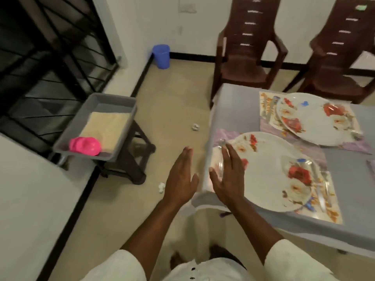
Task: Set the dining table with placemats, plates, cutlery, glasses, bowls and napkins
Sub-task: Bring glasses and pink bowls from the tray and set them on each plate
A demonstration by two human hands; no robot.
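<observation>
The table (pixel 241 110) with a grey cloth stands at the right. A near placemat (pixel 324 207) and a far placemat (pixel 267 106) each carry a white floral plate: the near plate (pixel 263 179) and the far plate (pixel 316 122). Cutlery (pixel 322 187) lies on the near plate's right side. A clear glass (pixel 218 159) stands at the table's left edge beside the near plate. My right hand (pixel 227 179) is spread open around the glass, thumb on its left and fingers on its right; contact is unclear. My left hand (pixel 180 179) hangs open over the floor, left of the table.
A grey tray (pixel 101 102) on a dark stool (pixel 129 159) at the left holds a beige stack (pixel 107 128) and pink bowls (pixel 85 146). Two brown chairs (pixel 247 47) (pixel 341 51) stand behind the table. A blue bin (pixel 161 55) and crumpled paper (pixel 195 126) are on the floor.
</observation>
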